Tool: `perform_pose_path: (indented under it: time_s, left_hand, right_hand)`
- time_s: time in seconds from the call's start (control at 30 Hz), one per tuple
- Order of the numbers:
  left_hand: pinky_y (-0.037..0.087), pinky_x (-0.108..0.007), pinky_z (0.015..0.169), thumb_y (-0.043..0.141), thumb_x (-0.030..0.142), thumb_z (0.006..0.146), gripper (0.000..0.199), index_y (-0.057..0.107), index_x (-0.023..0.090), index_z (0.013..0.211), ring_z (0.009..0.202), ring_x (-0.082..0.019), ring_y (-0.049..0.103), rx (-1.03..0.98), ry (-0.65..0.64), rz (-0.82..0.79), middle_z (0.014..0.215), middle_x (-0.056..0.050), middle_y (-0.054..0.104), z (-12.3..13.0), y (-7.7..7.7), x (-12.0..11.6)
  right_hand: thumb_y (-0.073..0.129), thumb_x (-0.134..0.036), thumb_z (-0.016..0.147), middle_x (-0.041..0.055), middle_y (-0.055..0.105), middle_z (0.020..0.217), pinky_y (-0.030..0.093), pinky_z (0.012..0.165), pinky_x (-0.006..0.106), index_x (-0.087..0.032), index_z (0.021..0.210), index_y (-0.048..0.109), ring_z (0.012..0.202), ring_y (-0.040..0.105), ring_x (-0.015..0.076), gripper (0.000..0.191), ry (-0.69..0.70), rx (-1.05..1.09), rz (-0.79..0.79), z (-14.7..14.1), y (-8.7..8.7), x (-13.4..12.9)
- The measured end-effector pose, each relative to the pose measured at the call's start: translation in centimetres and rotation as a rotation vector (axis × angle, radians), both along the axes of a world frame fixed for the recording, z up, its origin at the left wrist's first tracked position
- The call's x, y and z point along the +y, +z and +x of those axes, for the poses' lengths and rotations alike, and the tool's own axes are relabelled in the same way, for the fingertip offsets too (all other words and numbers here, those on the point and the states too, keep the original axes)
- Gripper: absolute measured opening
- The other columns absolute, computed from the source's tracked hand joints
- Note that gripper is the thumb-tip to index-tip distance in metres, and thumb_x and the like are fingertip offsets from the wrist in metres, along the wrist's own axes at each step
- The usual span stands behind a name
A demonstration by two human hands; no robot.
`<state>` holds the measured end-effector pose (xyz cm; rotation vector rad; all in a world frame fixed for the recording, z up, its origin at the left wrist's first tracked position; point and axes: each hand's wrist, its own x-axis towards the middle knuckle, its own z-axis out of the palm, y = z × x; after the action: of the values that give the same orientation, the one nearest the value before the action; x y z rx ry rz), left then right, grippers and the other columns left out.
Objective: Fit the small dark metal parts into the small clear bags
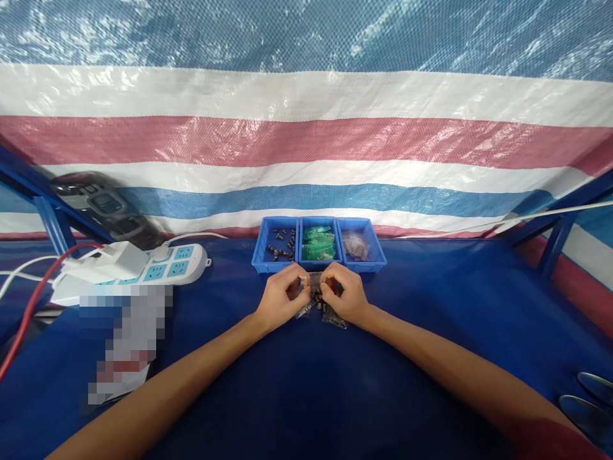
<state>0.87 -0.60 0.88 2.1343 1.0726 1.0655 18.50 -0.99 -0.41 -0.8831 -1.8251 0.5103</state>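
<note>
My left hand (282, 297) and my right hand (348, 294) meet at the middle of the blue table, thumbs pressed against bent fingers. Between them they pinch a small clear plastic bag (315, 279). Just below the fingertips lie small dark screws (318, 301), and another clear bag (336, 319) pokes out under my right hand. Right behind the hands stand three blue bins. Dark screws (279, 252) lie in the left bin (263, 263), green packets (318, 243) fill the middle bin (318, 219), and clear bags (355, 246) sit in the right bin (372, 264).
A white power strip (189, 271) with plugged-in adapters (122, 260) and a red cable (36, 300) occupies the left. A blurred-out packet (134, 345) lies in front of it. Striped tarpaulin (306, 96) hangs behind, blue frame posts (558, 246) flank the table, and glasses (582, 406) lie far right.
</note>
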Motion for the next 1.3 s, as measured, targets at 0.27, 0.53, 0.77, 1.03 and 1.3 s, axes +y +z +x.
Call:
perform_pose_path:
  time_s: [0.27, 0.53, 0.77, 1.03, 1.3]
  left_hand:
    - [0.029, -0.020, 0.050, 0.056, 0.016, 0.074, 0.008, 0.053, 0.015, 0.067, 0.052, -0.007, 0.036, -0.061, 0.016, -0.032, 0.063, 0.003, 0.045, -0.09, 0.02, -0.14]
    - [0.028, -0.020, 0.048, 0.056, 0.021, 0.079, 0.010, 0.052, 0.016, 0.072, 0.049, -0.006, 0.034, -0.108, -0.003, -0.114, 0.058, 0.005, 0.039, -0.17, 0.04, 0.05]
    - [0.034, -0.020, 0.050, 0.055, 0.030, 0.085, 0.014, 0.056, 0.016, 0.082, 0.052, -0.007, 0.043, -0.102, -0.002, -0.090, 0.072, 0.001, 0.053, -0.32, -0.37, 0.16]
    - [0.037, -0.021, 0.050, 0.061, 0.030, 0.082, 0.015, 0.064, 0.016, 0.079, 0.054, -0.008, 0.047, -0.078, -0.047, -0.057, 0.076, -0.002, 0.059, -0.14, -0.30, 0.42]
    - [0.042, -0.021, 0.053, 0.061, 0.034, 0.082, 0.020, 0.066, 0.015, 0.082, 0.057, -0.010, 0.053, -0.182, 0.032, -0.159, 0.075, -0.003, 0.064, -0.23, -0.74, 0.37]
  right_hand:
    - [0.047, -0.015, 0.074, -0.0019, 0.044, 0.064, 0.033, 0.050, 0.022, -0.019, 0.069, 0.049, 0.052, 0.041, 0.0096, 0.007, 0.023, -0.052, 0.056, -0.34, -0.31, 0.02]
    - [0.047, -0.018, 0.079, -0.0020, 0.045, 0.064, 0.037, 0.052, 0.023, -0.019, 0.073, 0.050, 0.054, 0.043, 0.0105, 0.007, 0.007, -0.038, -0.004, 0.00, -0.16, 0.12]
    - [0.046, -0.022, 0.085, -0.0012, 0.047, 0.066, 0.038, 0.053, 0.023, -0.019, 0.076, 0.050, 0.054, 0.044, 0.0105, 0.010, 0.015, -0.049, -0.025, 0.19, -0.09, 0.14]
    - [0.045, -0.029, 0.091, -0.0009, 0.055, 0.064, 0.042, 0.051, 0.023, -0.019, 0.089, 0.054, 0.052, 0.051, 0.0113, 0.014, -0.056, 0.019, -0.095, 0.19, -0.56, 0.06]
    - [0.048, -0.030, 0.091, 0.0039, 0.064, 0.078, 0.048, 0.061, 0.026, -0.019, 0.094, 0.061, 0.065, 0.059, 0.0145, 0.016, -0.042, -0.018, -0.007, 0.09, -0.34, 0.25]
